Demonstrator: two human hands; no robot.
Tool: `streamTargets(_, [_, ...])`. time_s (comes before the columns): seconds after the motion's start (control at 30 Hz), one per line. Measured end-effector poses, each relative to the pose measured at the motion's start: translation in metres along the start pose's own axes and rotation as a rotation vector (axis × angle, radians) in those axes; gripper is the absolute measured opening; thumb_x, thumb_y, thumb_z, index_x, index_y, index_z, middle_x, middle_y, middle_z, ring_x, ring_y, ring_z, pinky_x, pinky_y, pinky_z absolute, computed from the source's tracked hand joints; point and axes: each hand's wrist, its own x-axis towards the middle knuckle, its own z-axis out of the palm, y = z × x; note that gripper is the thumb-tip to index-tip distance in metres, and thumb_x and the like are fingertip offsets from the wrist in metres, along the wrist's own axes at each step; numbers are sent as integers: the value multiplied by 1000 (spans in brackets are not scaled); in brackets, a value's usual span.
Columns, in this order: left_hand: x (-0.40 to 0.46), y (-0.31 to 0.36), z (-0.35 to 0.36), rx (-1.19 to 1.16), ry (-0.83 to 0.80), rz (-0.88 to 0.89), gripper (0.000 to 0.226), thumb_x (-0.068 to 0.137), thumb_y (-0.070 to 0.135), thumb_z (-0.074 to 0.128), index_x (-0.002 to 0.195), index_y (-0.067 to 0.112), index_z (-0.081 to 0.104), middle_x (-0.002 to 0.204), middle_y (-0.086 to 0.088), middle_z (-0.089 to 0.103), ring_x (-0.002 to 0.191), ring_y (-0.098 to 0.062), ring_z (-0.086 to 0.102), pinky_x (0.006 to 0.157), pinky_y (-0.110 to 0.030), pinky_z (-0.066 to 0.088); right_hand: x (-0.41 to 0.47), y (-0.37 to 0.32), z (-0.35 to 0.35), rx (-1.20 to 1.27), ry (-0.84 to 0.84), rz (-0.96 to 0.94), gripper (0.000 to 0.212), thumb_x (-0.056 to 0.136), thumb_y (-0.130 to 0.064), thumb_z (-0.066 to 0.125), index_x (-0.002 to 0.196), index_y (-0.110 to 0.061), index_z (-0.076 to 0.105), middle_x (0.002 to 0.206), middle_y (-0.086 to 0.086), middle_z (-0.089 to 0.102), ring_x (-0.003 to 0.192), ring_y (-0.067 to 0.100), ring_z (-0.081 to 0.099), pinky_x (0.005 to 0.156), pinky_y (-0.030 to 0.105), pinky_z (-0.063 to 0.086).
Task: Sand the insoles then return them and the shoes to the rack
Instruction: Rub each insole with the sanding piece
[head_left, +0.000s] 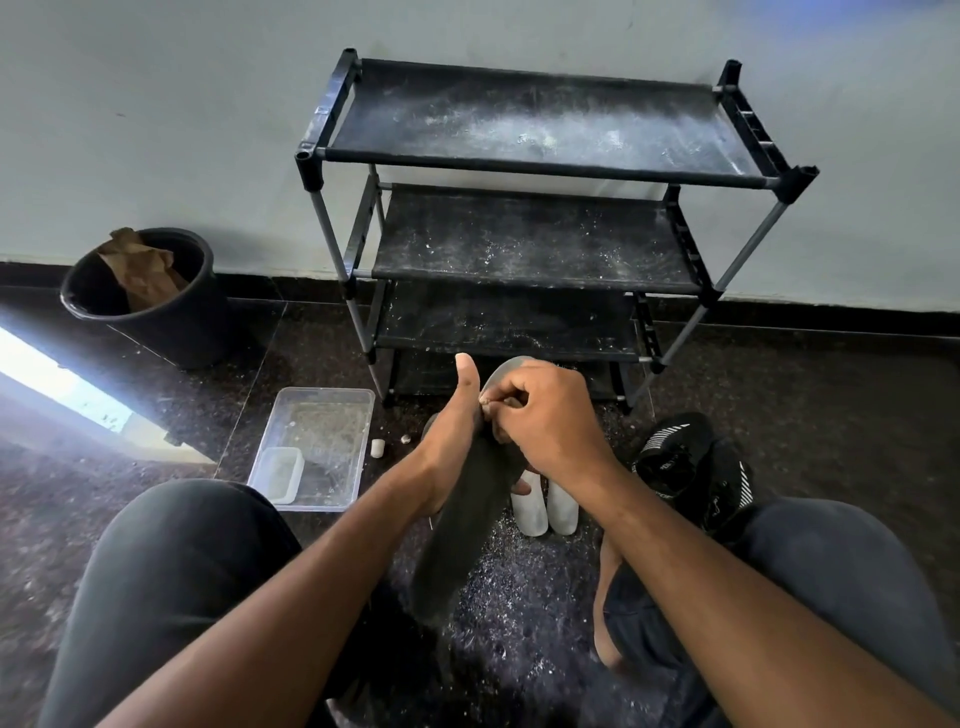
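Your right hand sits near the middle of the view with its fingers curled in a pinch on something small against the upper part of a dark insole; what is pinched is too small to tell. Your left hand touches it at nine o'clock, holding the insole from the left with the thumb pointing straight up. The insole slants down from the hands toward seven o'clock, its lower end above the dust-speckled floor between your knees. A grey rounded tip shows above the right hand at twelve o'clock; whether it is the same insole or a second one, you cannot tell. Just below the hands at five o'clock, two white cylinders lie side by side on the floor. At three o'clock from the hands a pair of black shoes with white stripes lies on the floor, close to your right knee. At nine o'clock a clear plastic tray rests on the floor with a smaller container inside its near left corner, and two small white bits lie just beside its right edge. At twelve o'clock the black rack stands against the wall, its shelves dusted white. At ten o'clock, well apart, a black bucket holds crumpled brown paper.
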Motion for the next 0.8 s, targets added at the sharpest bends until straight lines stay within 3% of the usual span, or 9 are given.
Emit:
streamTargets(0.07, [2, 1, 0, 12, -25, 23, 105, 94, 81, 4, 132, 0, 59, 87, -20, 73, 74, -30, 74, 65, -43, 62, 2, 0, -2, 2, 58, -6, 9, 83, 0, 76, 77, -7, 74, 80, -11, 62, 72, 0, 63, 62, 8, 48])
streamTargets(0.17, [2, 3, -1, -5, -38, 52, 105, 93, 81, 2, 123, 1, 63, 88, -19, 72, 79, -31, 73, 66, -41, 62, 1, 0, -1, -5, 48, -30, 7, 82, 0, 76, 79, -7, 75, 81, -9, 63, 77, 0, 63, 65, 9, 49])
streamTargets(0.27, [2, 6, 1, -76, 28, 77, 98, 93, 80, 3, 86, 5, 66, 69, -14, 56, 62, -24, 61, 54, -34, 58, -4, -1, 3, 31, -52, 5, 5, 83, -1, 77, 85, -6, 77, 83, -1, 67, 63, 6, 67, 63, 23, 59])
streamTargets(0.33, [-1, 7, 1, -117, -1, 82, 98, 92, 80, -1, 73, 10, 64, 65, -11, 48, 53, -19, 56, 49, -33, 56, -4, -2, 2, 73, -42, 22, 3, 83, -3, 79, 84, -4, 77, 79, -1, 68, 55, 5, 67, 57, 22, 58])
streamTargets(0.43, [1, 5, -2, -126, -133, 53, 110, 86, 84, -6, 101, 8, 71, 82, -19, 66, 65, -29, 70, 62, -44, 62, 1, -3, -4, 107, 78, 41, 2, 82, -2, 79, 82, -3, 77, 74, -7, 65, 58, -3, 64, 55, 7, 47])
streamTargets(0.5, [2, 5, -4, -118, -188, 39, 117, 83, 87, -7, 122, 0, 62, 94, -26, 68, 71, -34, 71, 68, -47, 61, 3, -4, -8, 84, 113, 32, 2, 81, -3, 79, 82, -4, 77, 76, -8, 64, 62, -5, 63, 56, 6, 46])
streamTargets(0.63, [2, 6, -4, -155, -85, 41, 113, 85, 86, -6, 76, 2, 69, 75, -19, 49, 60, -31, 56, 55, -41, 60, -4, -4, 0, 105, -84, 87, 3, 82, -5, 80, 84, -7, 77, 68, 4, 72, 52, 5, 67, 54, 24, 57])
streamTargets(0.7, [3, 5, -6, -169, -64, 47, 112, 84, 88, -3, 83, 3, 70, 81, -21, 51, 67, -32, 55, 56, -42, 61, -5, -4, 1, 122, -102, 120, 3, 83, -7, 80, 84, -8, 78, 65, 4, 72, 51, 7, 68, 52, 32, 59])
streamTargets(0.8, [2, 6, -5, -106, -121, 35, 116, 83, 87, -9, 96, 5, 71, 85, -23, 67, 73, -35, 67, 69, -48, 61, 0, -5, -5, 155, 50, 113, 2, 83, -5, 79, 82, -6, 77, 68, 2, 71, 52, 6, 67, 54, 16, 53])
